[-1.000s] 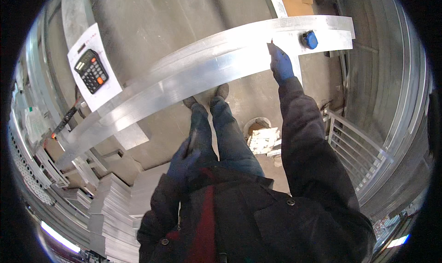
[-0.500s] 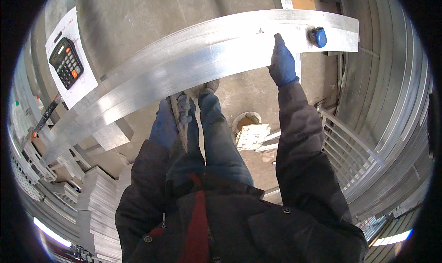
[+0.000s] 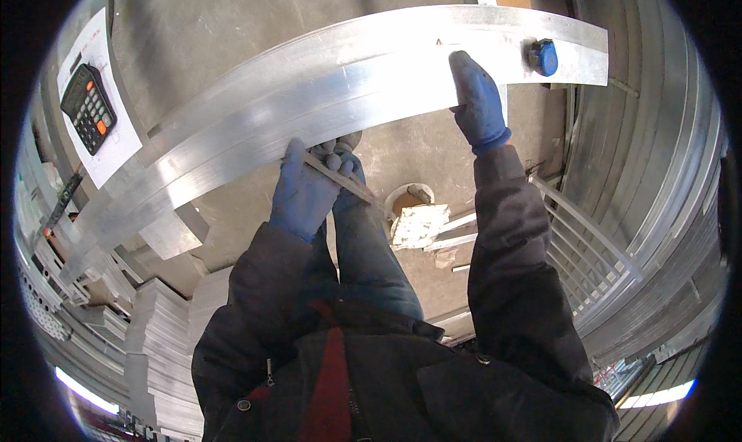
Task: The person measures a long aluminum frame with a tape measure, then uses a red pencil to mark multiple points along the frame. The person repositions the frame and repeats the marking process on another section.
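A long, shiny aluminium profile [image 3: 332, 94] stretches across in front of me, bowed by the lens. My left hand [image 3: 303, 191], in a blue glove, is closed round a thin flat grey bar [image 3: 348, 181], which looks like a file. The bar slants down to the right, just below the profile's near edge. My right hand [image 3: 477, 102], also gloved in blue, lies on the profile with its fingers stretched over the top face and its thumb at the near edge. A small dark point [image 3: 439, 41] shows on the metal just beyond its fingertips. Further right sits a blue and black tape measure [image 3: 543, 57].
At the left, a black calculator [image 3: 89, 109] lies on a white sheet of paper [image 3: 124, 144]. Stacked pale profiles [image 3: 162, 341] stand at the lower left. A round container [image 3: 410, 198] with a pale block is on the floor. A white rack [image 3: 591, 249] and long metal lengths line the right.
My left hand has come up to the profile's near edge, and the bar has swung from near upright to slanting right. The right hand has slid slightly left along the profile.
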Demonstrator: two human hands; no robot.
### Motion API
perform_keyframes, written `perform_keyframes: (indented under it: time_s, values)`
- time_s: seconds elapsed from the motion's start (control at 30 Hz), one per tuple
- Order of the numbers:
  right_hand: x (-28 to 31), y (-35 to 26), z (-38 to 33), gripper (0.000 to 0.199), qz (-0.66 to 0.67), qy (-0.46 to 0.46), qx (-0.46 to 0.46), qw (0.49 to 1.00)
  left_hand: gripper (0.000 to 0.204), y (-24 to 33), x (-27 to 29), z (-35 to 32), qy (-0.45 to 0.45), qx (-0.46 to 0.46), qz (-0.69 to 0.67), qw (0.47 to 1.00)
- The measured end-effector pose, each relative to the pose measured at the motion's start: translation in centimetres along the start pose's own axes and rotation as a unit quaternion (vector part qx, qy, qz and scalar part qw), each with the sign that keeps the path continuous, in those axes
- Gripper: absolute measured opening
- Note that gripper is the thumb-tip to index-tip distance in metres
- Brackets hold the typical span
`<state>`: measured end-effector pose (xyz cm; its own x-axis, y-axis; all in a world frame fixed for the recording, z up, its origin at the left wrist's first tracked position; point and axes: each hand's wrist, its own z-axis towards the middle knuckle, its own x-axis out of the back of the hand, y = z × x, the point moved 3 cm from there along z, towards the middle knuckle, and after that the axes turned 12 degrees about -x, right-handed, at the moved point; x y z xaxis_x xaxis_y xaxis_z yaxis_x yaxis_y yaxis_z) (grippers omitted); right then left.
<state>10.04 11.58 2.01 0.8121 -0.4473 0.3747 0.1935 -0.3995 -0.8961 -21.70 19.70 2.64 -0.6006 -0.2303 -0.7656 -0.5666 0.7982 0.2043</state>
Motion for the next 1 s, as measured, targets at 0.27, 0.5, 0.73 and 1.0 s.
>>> perform_keyframes:
  time_s: [0.27, 0.5, 0.73, 1.0]
  values:
    - [0.9, 0.1, -0.1, 0.047, -0.120, 0.009, 0.037, 0.992, 0.042, -1.1, 0.9, 1.0, -0.069, 0.000, -0.084, 0.994]
    - [1.1, -0.2, -0.9, 0.055, -0.048, 0.006, -0.020, 0.999, 0.051, -1.3, 1.5, 0.7, 0.039, 0.021, -0.133, 0.990]
    - [1.1, -1.6, -0.7, 0.056, -0.124, 0.016, 0.047, 0.991, 0.058, -1.0, 1.5, 0.7, -0.015, 0.001, -0.125, 0.992]
    - [1.3, -1.0, -0.7, 0.055, -0.183, 0.056, 0.113, 0.975, 0.056, -1.1, 0.5, 0.8, -0.039, -0.015, -0.094, 0.995]
